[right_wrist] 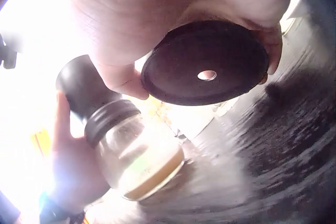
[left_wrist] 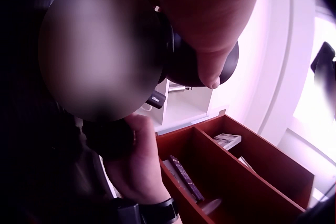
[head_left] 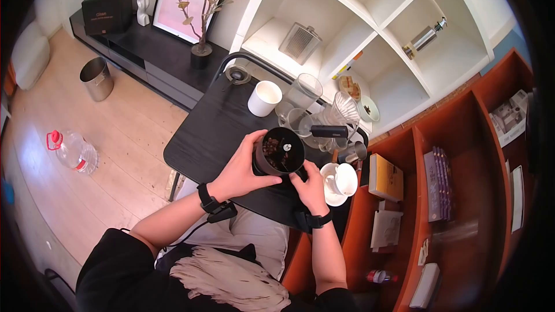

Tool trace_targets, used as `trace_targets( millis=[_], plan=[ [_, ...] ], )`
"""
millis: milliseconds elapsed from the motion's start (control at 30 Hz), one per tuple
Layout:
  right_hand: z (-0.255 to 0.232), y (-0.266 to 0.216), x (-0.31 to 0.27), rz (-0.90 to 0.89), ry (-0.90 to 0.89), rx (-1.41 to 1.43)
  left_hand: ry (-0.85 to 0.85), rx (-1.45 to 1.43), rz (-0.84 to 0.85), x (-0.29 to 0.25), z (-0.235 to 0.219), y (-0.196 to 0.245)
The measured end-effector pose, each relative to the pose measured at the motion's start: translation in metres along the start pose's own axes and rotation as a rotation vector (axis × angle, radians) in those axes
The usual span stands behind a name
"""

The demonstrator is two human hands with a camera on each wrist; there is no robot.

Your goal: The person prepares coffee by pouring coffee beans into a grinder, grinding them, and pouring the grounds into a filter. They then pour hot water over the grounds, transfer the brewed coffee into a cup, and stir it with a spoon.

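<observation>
A black grinder [head_left: 279, 151] with brown beans in its open top and a central metal shaft is gripped by my left hand [head_left: 245, 164]. In the right wrist view, its dark body [right_wrist: 86, 87] joins a glass jar [right_wrist: 142, 155], with my left hand [right_wrist: 79, 166] around it. My right hand [head_left: 310, 188] is close beside the grinder. From the right wrist, this hand [right_wrist: 173, 8] pinches a round black lid [right_wrist: 178, 79] with a central hole by its edges. The jar blurs much of the left wrist view, where my right hand [left_wrist: 139, 166] shows below.
The black table [head_left: 202, 133] bears a white cup [head_left: 265, 99], a glass vessel [head_left: 306, 89], a ribbed glass dripper [head_left: 344, 110] and a black-handled item [head_left: 329, 132]. At right are a white cup [head_left: 346, 179] on a saucer [head_left: 334, 197] and a brown bookcase [head_left: 407, 196].
</observation>
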State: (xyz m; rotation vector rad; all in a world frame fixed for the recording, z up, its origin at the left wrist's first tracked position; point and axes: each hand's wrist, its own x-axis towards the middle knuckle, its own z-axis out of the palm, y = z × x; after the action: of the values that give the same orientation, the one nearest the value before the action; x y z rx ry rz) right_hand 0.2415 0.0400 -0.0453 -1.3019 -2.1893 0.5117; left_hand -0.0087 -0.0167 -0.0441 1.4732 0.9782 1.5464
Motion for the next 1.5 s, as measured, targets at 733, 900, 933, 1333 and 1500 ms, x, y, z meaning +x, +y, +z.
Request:
trace_targets(
  millis=[733, 900, 933, 1333, 1500],
  plan=[
    [-0.041, -0.143, 0.053, -0.484, 0.088, -0.082, -0.038, 0.052, -0.008, 0.000, -0.002, 0.002],
    [-0.042, -0.147, 0.046, -0.505, 0.033, -0.205, -0.087, -0.040, 0.092, 0.005, -0.006, 0.011],
    [-0.042, -0.147, 0.046, -0.501, 0.033, -0.205, -0.090, -0.042, 0.090, 0.007, -0.007, 0.012],
    [-0.033, -0.126, 0.043, -0.376, 0.122, 0.234, -0.022, 0.107, 0.150, 0.017, -0.011, 0.045],
    [-0.028, -0.119, 0.038, -0.219, 0.162, 0.437, 0.001, 0.162, 0.125, 0.018, -0.010, 0.040]
  ],
)
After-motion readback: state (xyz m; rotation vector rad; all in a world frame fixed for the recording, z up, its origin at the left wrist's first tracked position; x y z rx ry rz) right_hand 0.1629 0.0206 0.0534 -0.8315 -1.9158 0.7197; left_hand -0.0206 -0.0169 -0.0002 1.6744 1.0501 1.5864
